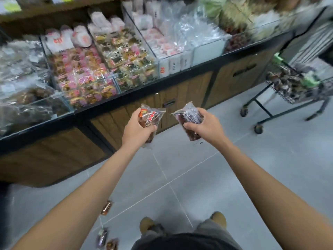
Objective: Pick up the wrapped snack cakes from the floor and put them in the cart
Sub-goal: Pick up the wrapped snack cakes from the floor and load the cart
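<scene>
The left hand point(137, 127) is curled tight round one snack cake point(152, 115). The right hand point(203, 124) grips a second cake point(189, 117). Both are held up near the counter point(180, 92). Three more cakes point(106, 207) lie on the floor point(198, 168), near and left. The cart point(281, 94) stands far right

The counter point(63, 147) stands ahead, cart point(286, 99) to its right, snack cakes point(106, 207) on floor point(198, 168).

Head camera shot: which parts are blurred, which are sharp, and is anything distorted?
Head view: the display bins and cart smear with motion blur toward the edges; the left hand and right hand, each gripping a wrapped snack cake, are sharper at centre; the counter edge bows from wide-angle distortion.
</scene>
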Available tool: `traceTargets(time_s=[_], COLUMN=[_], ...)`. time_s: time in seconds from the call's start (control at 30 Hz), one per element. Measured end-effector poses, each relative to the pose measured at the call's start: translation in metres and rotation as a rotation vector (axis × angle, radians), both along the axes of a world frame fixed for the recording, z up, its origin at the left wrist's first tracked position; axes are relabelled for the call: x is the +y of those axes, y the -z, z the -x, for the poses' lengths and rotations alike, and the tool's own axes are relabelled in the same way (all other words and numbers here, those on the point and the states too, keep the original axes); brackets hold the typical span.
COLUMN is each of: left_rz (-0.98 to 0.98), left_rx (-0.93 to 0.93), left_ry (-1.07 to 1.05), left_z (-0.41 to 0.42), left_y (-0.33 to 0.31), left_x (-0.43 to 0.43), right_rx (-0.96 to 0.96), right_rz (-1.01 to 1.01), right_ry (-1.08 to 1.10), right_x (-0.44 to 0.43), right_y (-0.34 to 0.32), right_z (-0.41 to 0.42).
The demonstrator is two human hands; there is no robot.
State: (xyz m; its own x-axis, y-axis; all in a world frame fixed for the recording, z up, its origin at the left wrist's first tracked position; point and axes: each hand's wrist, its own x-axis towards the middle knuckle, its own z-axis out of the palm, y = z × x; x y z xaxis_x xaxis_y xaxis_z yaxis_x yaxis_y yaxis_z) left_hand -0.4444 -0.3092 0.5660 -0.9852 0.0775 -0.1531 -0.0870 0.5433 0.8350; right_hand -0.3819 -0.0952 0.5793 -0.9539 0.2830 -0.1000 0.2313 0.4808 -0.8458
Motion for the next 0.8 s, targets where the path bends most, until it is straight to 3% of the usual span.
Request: traceTargets(time_s=[0.43,0.8], left_rz=[-0.117,-0.118], left_rx=[-0.064,-0.101], left_ry=[0.338,0.491], left_z=[-0.094,-0.131], left_y=[0.000,0.013], left_x=[0.303,0.466], right_rx=[-0.005,0.002], right_rz=[-0.085,-0.018], right_ry=[0.364,0.499], right_x=[0.290,0.429], right_y=[-0.017,-0.012], right_z=[-0.146,-0.199])
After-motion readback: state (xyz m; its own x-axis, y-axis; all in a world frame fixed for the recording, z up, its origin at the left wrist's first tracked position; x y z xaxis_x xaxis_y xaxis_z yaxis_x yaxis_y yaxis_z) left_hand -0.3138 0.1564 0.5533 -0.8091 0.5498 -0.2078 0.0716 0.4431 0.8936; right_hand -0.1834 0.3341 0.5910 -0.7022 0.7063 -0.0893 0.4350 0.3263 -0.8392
